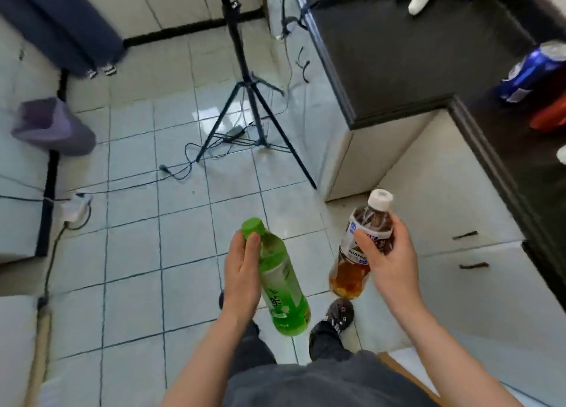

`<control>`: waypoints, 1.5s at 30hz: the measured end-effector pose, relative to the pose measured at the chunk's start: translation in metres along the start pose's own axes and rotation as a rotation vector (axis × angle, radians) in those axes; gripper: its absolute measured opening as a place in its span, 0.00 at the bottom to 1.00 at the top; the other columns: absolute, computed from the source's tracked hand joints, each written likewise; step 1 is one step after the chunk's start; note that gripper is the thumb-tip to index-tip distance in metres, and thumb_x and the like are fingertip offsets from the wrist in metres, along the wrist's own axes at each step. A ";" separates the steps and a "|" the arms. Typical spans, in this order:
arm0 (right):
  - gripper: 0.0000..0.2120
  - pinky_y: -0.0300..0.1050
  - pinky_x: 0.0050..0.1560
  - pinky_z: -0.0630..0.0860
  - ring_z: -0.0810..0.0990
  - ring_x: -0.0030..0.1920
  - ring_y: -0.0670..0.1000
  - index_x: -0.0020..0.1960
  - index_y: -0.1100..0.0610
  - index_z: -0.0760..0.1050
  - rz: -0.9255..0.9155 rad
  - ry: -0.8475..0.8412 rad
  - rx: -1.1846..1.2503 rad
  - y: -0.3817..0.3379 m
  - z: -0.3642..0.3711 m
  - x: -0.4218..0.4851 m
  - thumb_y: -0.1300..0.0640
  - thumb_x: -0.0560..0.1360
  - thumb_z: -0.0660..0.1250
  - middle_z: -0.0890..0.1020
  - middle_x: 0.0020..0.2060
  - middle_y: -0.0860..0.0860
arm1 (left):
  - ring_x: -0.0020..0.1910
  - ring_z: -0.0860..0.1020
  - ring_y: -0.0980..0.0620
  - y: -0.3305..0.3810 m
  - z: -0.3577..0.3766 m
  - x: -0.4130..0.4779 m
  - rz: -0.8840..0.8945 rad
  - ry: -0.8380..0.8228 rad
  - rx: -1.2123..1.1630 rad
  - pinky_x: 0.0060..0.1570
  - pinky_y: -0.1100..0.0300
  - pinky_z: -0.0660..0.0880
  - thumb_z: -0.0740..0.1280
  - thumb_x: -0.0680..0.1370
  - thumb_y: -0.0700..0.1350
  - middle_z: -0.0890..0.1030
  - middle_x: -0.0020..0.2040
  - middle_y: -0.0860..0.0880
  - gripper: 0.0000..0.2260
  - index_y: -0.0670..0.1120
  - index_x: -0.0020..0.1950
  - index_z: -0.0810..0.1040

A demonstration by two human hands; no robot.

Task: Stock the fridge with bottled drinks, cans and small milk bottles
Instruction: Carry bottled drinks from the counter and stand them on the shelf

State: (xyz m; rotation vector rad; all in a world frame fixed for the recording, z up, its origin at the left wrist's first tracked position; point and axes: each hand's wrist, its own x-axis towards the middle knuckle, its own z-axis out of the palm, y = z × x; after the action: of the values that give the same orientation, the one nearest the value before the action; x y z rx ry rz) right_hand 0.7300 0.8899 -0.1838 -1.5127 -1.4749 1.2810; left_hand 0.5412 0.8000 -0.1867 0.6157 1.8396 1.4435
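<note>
Left hand (243,271) grips green bottle (280,279); right hand (387,253) grips brown bottle (361,244).

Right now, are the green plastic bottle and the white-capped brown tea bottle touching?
Apart. Head view shows floor tiles between the green plastic bottle and the brown tea bottle.

My left hand (242,271) hides most of its fingers behind the green tea bottle (281,287). My right hand (389,253) covers much of the brown tea bottle (350,276) label, so I can read only "sunto". On the black counter (398,54) the blue can (533,69) is blurred and its print is illegible. An orange thing (551,115) and a white thing (562,154) are cut off by the right edge. The tripod (245,78) pole runs off the top.
</note>
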 end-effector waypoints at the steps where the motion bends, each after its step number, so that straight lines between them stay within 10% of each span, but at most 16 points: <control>1: 0.25 0.53 0.60 0.74 0.76 0.57 0.44 0.59 0.39 0.68 -0.017 -0.021 -0.008 -0.007 0.019 -0.003 0.36 0.64 0.67 0.78 0.55 0.44 | 0.37 0.74 0.65 -0.001 -0.020 0.002 -0.001 0.031 -0.017 0.38 0.74 0.70 0.59 0.80 0.51 0.76 0.41 0.53 0.09 0.49 0.47 0.75; 16: 0.26 0.41 0.53 0.76 0.77 0.53 0.38 0.61 0.47 0.71 -0.350 -0.656 -0.108 -0.137 0.394 -0.103 0.40 0.65 0.68 0.79 0.53 0.41 | 0.37 0.75 0.66 -0.028 -0.413 0.012 0.098 0.616 -0.143 0.37 0.74 0.71 0.59 0.75 0.54 0.77 0.41 0.54 0.09 0.51 0.48 0.74; 30: 0.26 0.37 0.48 0.76 0.78 0.53 0.38 0.61 0.42 0.68 -0.460 -1.138 -0.155 -0.188 0.685 -0.172 0.37 0.65 0.65 0.78 0.52 0.38 | 0.40 0.75 0.71 -0.080 -0.619 0.026 -0.021 1.121 -0.281 0.40 0.78 0.69 0.57 0.75 0.56 0.79 0.41 0.66 0.10 0.53 0.49 0.73; 45: 0.30 0.38 0.51 0.76 0.77 0.54 0.39 0.63 0.44 0.66 -0.716 -1.647 -0.145 -0.309 0.972 -0.317 0.35 0.64 0.64 0.77 0.53 0.40 | 0.43 0.77 0.57 -0.057 -0.864 0.033 -0.008 1.657 -0.276 0.44 0.63 0.74 0.58 0.80 0.52 0.78 0.44 0.54 0.06 0.57 0.50 0.75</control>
State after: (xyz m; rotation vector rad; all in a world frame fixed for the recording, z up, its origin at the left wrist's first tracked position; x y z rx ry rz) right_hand -0.2469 0.4607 -0.1293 0.4861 -2.6459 1.9262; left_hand -0.1421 0.2683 -0.1409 -1.1242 2.5248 2.3964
